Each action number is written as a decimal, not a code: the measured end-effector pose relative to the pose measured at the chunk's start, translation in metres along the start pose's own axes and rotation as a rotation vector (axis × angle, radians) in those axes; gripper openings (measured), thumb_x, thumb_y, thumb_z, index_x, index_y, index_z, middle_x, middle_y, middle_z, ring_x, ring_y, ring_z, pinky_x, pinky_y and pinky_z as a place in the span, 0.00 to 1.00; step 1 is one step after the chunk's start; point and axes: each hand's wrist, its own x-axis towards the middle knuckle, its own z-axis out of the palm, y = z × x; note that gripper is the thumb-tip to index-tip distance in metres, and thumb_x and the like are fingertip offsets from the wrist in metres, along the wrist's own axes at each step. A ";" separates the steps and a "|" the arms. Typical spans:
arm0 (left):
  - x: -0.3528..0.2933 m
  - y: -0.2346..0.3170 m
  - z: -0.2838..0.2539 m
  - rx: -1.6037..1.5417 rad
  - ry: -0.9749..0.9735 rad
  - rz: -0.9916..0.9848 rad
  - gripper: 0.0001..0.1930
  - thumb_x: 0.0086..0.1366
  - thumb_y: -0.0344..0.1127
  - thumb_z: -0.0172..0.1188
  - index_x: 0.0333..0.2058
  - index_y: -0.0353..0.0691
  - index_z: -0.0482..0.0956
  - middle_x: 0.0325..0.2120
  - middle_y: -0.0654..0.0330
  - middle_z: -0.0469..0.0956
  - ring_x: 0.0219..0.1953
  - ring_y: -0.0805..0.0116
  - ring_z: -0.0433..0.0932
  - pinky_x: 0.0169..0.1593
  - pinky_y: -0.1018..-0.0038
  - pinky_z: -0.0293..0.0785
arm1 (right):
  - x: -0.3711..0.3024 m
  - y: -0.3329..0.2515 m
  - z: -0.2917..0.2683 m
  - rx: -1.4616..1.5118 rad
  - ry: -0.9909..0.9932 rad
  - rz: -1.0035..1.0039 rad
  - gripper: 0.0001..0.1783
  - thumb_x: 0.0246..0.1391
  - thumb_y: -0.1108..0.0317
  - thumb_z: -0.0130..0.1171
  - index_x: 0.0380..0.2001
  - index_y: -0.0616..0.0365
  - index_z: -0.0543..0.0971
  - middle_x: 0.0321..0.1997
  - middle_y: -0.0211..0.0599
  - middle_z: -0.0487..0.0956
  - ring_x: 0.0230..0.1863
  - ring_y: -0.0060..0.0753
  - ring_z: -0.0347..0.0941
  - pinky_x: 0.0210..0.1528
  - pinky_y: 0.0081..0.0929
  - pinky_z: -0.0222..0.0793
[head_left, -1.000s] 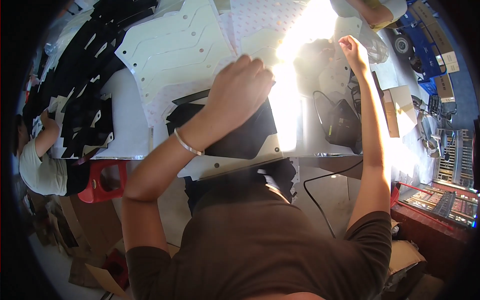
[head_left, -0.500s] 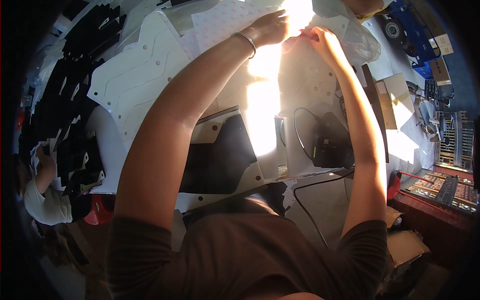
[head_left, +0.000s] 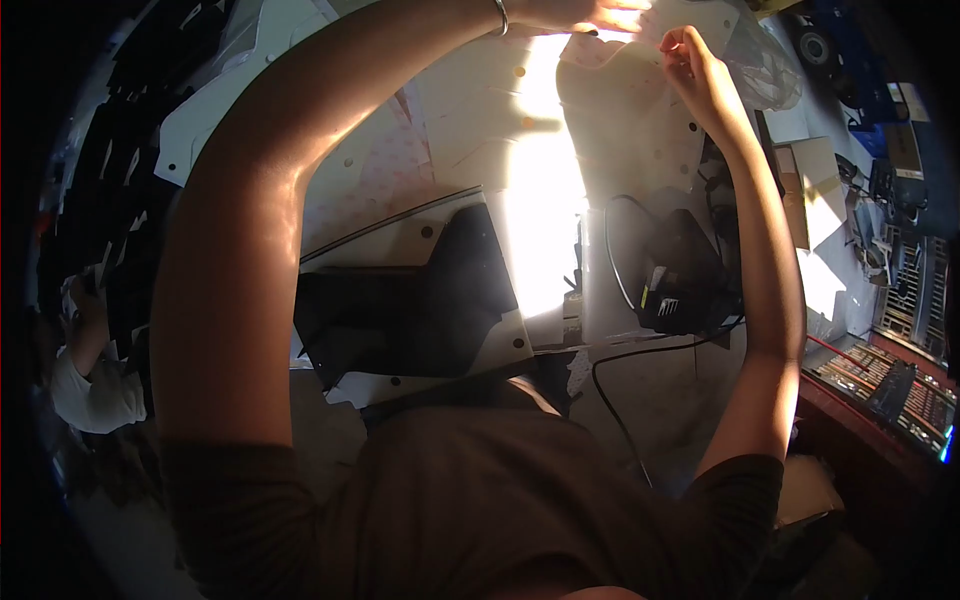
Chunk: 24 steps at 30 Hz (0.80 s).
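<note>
My left hand [head_left: 585,12], with a metal bangle at its wrist, reaches to the far edge of the table. Its fingers are stretched out over a large pale panel [head_left: 625,130] with small holes, partly washed out by a strip of sunlight. To its right, my right hand [head_left: 697,65] is raised over the same panel with thumb and fingers pinched together. Whatever it may hold is too small to make out. Closer to my body lies a white panel with holes, partly covered by a black sheet [head_left: 410,310].
A black device [head_left: 675,300] with a cable sits right of the sunlit strip. Black cut sheets [head_left: 125,180] are piled at left, where another person's arm [head_left: 90,335] shows. Clear plastic wrap [head_left: 765,75] and a cardboard piece [head_left: 815,185] are at right.
My view has shifted, and both hands appear higher. The hands have moved apart; my left fingers now show stretched out in the sunlight. The black-covered panel shows more of its left side.
</note>
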 end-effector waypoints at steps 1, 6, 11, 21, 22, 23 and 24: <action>0.001 -0.004 -0.008 0.062 0.019 0.095 0.12 0.55 0.36 0.50 0.25 0.36 0.81 0.36 0.53 0.79 0.44 0.59 0.75 0.53 0.67 0.67 | 0.005 0.009 0.004 0.194 0.076 -0.091 0.14 0.55 0.70 0.56 0.44 0.58 0.69 0.37 0.36 0.77 0.41 0.23 0.73 0.47 0.20 0.67; 0.044 0.016 -0.071 -0.028 -0.508 0.113 0.11 0.56 0.37 0.52 0.29 0.39 0.81 0.42 0.54 0.74 0.51 0.57 0.68 0.56 0.61 0.63 | -0.009 0.002 -0.003 -0.179 0.210 -0.052 0.12 0.53 0.67 0.60 0.40 0.59 0.76 0.35 0.31 0.80 0.37 0.24 0.76 0.43 0.22 0.70; -0.025 -0.014 -0.035 0.132 0.033 0.237 0.13 0.60 0.40 0.52 0.37 0.40 0.79 0.44 0.54 0.73 0.53 0.57 0.67 0.57 0.62 0.62 | -0.076 -0.092 0.017 -0.425 0.227 -0.543 0.06 0.53 0.74 0.58 0.35 0.55 0.78 0.35 0.31 0.79 0.39 0.31 0.76 0.46 0.26 0.65; -0.026 -0.003 -0.042 -0.298 0.211 0.026 0.12 0.64 0.39 0.49 0.40 0.41 0.77 0.45 0.54 0.73 0.52 0.59 0.68 0.57 0.63 0.62 | -0.192 -0.180 -0.067 -0.199 0.192 -0.730 0.15 0.48 0.78 0.57 0.42 0.63 0.74 0.36 0.46 0.77 0.31 0.34 0.70 0.29 0.26 0.61; -0.031 -0.003 -0.053 -0.326 0.227 0.000 0.12 0.64 0.39 0.49 0.41 0.41 0.77 0.45 0.54 0.73 0.52 0.59 0.68 0.57 0.63 0.62 | -0.198 -0.177 -0.093 -0.185 0.082 -0.778 0.16 0.49 0.78 0.53 0.44 0.63 0.72 0.37 0.47 0.75 0.31 0.36 0.70 0.30 0.28 0.64; -0.037 -0.003 -0.066 -0.352 0.243 -0.029 0.12 0.64 0.38 0.49 0.41 0.41 0.76 0.45 0.54 0.73 0.52 0.60 0.68 0.57 0.63 0.62 | -0.205 -0.171 -0.090 -0.138 0.347 -0.854 0.14 0.51 0.77 0.49 0.44 0.63 0.71 0.36 0.49 0.74 0.31 0.38 0.70 0.31 0.33 0.67; -0.047 -0.003 -0.080 -0.373 0.257 -0.061 0.12 0.65 0.38 0.49 0.41 0.41 0.76 0.45 0.54 0.72 0.52 0.60 0.68 0.57 0.64 0.62 | -0.214 -0.166 -0.094 -0.180 0.563 -0.856 0.14 0.55 0.77 0.45 0.45 0.63 0.70 0.34 0.48 0.73 0.33 0.39 0.69 0.32 0.35 0.69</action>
